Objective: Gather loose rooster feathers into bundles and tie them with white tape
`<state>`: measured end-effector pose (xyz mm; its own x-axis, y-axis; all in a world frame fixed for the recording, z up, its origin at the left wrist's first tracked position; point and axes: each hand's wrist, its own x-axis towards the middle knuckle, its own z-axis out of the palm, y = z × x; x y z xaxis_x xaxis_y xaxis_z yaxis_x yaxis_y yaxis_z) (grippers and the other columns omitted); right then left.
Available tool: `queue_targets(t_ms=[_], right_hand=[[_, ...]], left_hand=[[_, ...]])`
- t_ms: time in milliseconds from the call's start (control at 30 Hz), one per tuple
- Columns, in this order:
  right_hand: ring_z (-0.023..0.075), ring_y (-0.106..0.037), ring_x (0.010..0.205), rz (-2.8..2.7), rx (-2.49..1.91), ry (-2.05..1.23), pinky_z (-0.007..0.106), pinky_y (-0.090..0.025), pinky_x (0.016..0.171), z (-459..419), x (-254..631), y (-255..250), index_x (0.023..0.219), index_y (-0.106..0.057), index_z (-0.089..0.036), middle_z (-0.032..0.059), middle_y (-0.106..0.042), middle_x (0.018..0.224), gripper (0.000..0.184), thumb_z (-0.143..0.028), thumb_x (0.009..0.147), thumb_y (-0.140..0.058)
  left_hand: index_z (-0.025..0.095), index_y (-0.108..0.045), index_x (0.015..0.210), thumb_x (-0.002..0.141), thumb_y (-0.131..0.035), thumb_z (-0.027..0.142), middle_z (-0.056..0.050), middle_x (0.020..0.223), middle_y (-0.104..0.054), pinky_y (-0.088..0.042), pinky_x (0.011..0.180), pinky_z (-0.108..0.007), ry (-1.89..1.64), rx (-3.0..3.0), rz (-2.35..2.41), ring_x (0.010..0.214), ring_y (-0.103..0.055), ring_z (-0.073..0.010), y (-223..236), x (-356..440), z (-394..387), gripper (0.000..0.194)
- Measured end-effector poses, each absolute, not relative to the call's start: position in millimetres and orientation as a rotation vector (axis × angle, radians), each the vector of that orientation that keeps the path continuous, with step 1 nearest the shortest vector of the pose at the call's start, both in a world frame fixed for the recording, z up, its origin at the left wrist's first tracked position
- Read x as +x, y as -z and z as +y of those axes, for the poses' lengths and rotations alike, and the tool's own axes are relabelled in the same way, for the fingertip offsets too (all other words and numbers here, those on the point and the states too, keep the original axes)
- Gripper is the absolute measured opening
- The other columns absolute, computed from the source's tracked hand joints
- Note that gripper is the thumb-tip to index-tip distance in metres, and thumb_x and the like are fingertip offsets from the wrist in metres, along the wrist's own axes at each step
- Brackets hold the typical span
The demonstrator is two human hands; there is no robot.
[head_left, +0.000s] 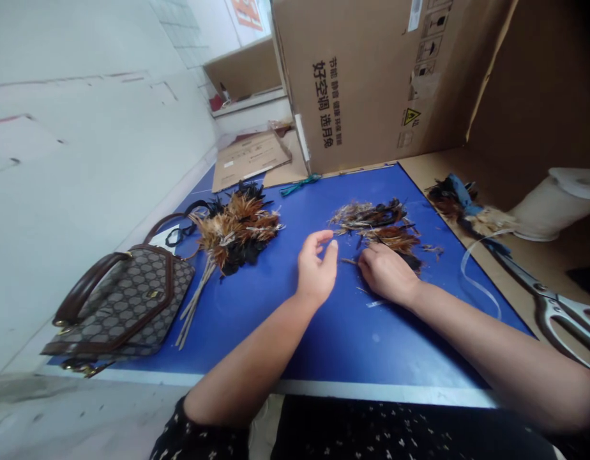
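My left hand hovers over the blue table with its fingers curved and the thumb apart from them; nothing shows between them. Close by on the right, my right hand is closed, its fingertips pinching a thin brown stick whose end juts out to the left. Just beyond the right hand lie loose brown and orange feathers, with a row of darker feathers behind them. Further left rests a bunch of feather-topped sticks, their bare pale stems pointing toward me.
A patterned handbag stands at the left edge. Large scissors, a white spool with a trailing strip and a blue-wrapped feather bundle lie at right. A big cardboard box stands behind; a teal tie lies before it.
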<state>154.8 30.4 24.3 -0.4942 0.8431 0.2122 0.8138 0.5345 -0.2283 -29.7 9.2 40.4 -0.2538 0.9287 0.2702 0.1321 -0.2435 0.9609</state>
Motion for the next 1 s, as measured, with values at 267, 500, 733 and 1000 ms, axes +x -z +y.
queue_targets(t_ms=[267, 500, 733, 1000], right_hand=[[0.0192, -0.063, 0.073, -1.806, -1.154, -0.922, 0.032, -0.051, 0.073, 22.8, 170.5, -30.5, 0.087, -0.058, -0.022, 0.0045, -0.068, 0.080, 0.026, -0.043, 0.102, -0.056], [0.0149, -0.054, 0.065, -1.760, -1.068, -1.232, 0.028, -0.046, 0.062, 15.3, 163.6, -39.6, 0.088, -0.057, -0.022, 0.0003, -0.060, 0.073, 0.040, -0.060, 0.099, -0.060], [0.0135, -0.051, 0.063, -1.817, -1.095, -1.219, 0.028, -0.044, 0.059, 14.5, 162.8, -35.9, 0.086, -0.057, -0.021, -0.0004, -0.058, 0.073, 0.041, -0.060, 0.099, -0.060], [0.0138, -0.053, 0.064, -1.774, -1.060, -1.276, 0.027, -0.046, 0.061, 16.6, 163.7, -35.6, 0.087, -0.059, -0.021, 0.0002, -0.060, 0.074, 0.043, -0.063, 0.097, -0.062]], left_hand=[[0.015, -0.080, 0.104, 0.084, -0.081, 0.036, -0.006, 0.090, -0.075, -0.050, 0.077, -0.026, -1.456, 0.893, 1.179, 0.078, -0.062, -0.0121, -7.3, -11.9, 7.3, 0.029], [0.017, -0.085, 0.105, 0.086, -0.080, 0.038, -0.009, 0.102, -0.077, -0.050, 0.077, -0.026, -1.449, 0.998, 1.038, 0.080, -0.061, -0.0120, -12.6, -8.0, 5.1, 0.028], [0.021, -0.085, 0.110, 0.090, -0.077, 0.036, -0.008, 0.100, -0.075, -0.053, 0.086, -0.031, -1.432, 1.218, 1.143, 0.091, -0.066, -0.0167, -14.4, -21.3, 7.6, 0.026], [0.017, -0.082, 0.092, 0.086, -0.081, 0.038, -0.004, 0.085, -0.070, -0.046, 0.068, -0.026, -1.427, 1.095, 1.046, 0.069, -0.057, -0.0103, -15.6, -19.1, 8.1, 0.021]])
